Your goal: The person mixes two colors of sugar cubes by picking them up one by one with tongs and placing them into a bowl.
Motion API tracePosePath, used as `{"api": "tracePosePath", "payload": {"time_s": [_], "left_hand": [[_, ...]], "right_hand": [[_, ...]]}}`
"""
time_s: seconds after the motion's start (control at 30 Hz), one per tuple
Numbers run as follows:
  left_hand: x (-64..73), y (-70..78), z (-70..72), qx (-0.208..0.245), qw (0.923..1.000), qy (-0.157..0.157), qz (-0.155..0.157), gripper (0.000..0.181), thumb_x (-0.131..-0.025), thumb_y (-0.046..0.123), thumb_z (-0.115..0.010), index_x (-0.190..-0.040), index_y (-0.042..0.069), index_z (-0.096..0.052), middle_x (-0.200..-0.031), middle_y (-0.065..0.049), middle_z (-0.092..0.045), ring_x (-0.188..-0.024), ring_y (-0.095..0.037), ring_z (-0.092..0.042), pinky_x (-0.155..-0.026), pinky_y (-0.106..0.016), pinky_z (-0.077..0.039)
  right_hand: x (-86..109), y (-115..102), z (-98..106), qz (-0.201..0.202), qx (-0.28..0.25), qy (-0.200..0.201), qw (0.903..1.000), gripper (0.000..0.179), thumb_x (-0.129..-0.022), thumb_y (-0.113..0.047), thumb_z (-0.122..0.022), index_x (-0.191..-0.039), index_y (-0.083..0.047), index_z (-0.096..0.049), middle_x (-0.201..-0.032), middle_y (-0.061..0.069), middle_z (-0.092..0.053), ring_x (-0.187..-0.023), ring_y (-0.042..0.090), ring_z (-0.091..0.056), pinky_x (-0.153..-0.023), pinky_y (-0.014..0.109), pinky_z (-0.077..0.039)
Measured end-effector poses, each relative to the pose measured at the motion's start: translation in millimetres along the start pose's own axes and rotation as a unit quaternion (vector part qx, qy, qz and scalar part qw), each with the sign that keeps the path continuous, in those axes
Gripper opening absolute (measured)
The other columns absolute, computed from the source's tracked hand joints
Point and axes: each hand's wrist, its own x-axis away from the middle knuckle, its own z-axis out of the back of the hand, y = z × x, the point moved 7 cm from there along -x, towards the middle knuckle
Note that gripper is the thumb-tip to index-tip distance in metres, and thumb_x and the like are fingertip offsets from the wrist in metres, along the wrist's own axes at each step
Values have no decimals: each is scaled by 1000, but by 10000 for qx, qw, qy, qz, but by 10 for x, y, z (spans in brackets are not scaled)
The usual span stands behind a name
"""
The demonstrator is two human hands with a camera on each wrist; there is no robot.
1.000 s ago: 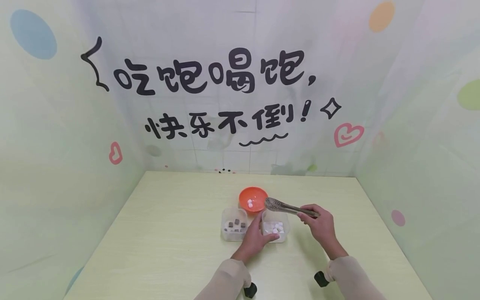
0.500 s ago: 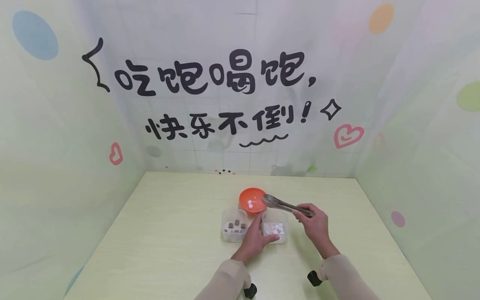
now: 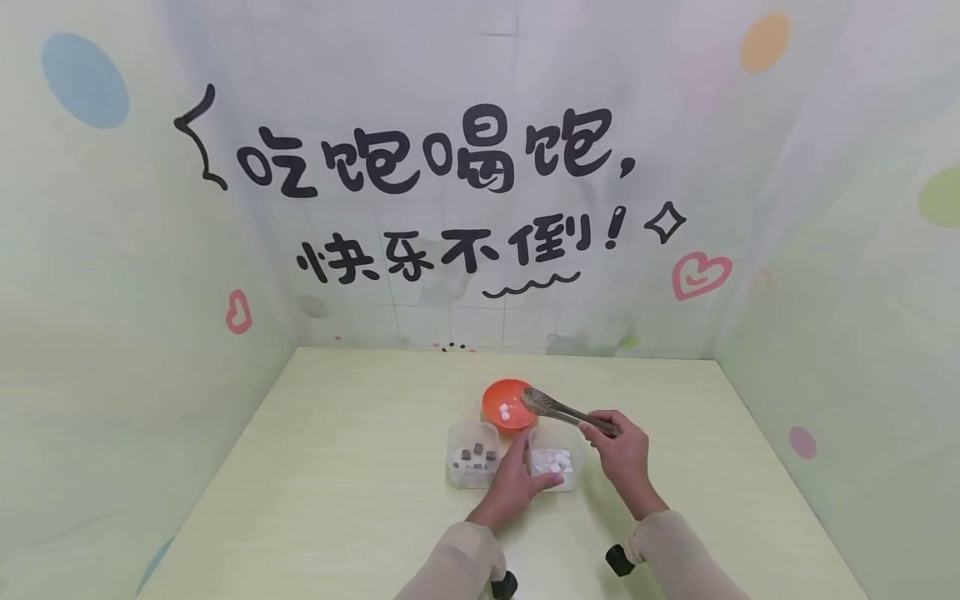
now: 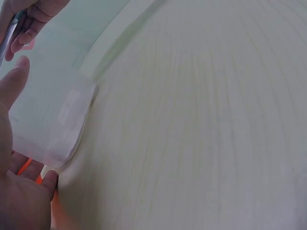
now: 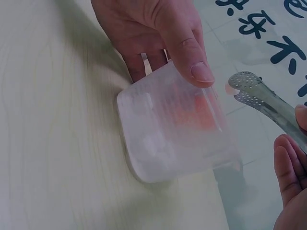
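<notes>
My left hand (image 3: 513,485) grips a clear plastic tub (image 3: 551,433) holding several small white pieces (image 3: 560,461), its thumb over the near rim and fingers along the left side. My right hand (image 3: 624,452) holds metal tongs (image 3: 564,408), whose perforated tips overlap the right part of an orange bowl (image 3: 492,397). Between those tips, the right wrist view shows a small pale piece (image 5: 231,89). A few white pieces (image 3: 505,412) lie in the bowl. The left wrist view catches the tub's wall (image 4: 62,115) from close by.
A second clear tub (image 3: 462,433) with several dark cubes (image 3: 478,449) stands left of my left hand. Both tubs sit just in front of the bowl on a pale wooden table (image 3: 337,467). Printed fabric walls (image 3: 420,321) enclose the table's back and sides.
My right hand has moved left with the tongs, bringing their tips from the bowl's right rim to over the bowl. The left hand keeps its grip on the tub.
</notes>
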Motion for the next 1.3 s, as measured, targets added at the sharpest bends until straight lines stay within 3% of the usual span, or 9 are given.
{"api": "tracePosePath", "payload": {"time_s": [0.5, 1.3], "left_hand": [[-14, -13, -33, -10, 10000, -30, 83, 96, -77, 32, -83, -153, 14, -29, -153, -8, -35, -134, -33, -40, -108, -49, -37], [-15, -25, -18, -44, 10000, 3, 68, 94, -77, 31, -83, -153, 16, -29, -153, -7, -37, -133, -33, -41, -108, -49, -37]], "right_hand": [[-27, -23, -55, 134, -91, 222, 9996, 22, -80, -10, -81, -98, -1, -71, -75, 9, -69, -61, 13, -63, -52, 21, -49], [-7, 35, -14, 41, -119, 153, 9998, 25, -81, -13, -80, -100, -1, -70, -80, 11, -70, -64, 11, -63, -55, 20, -51]]}}
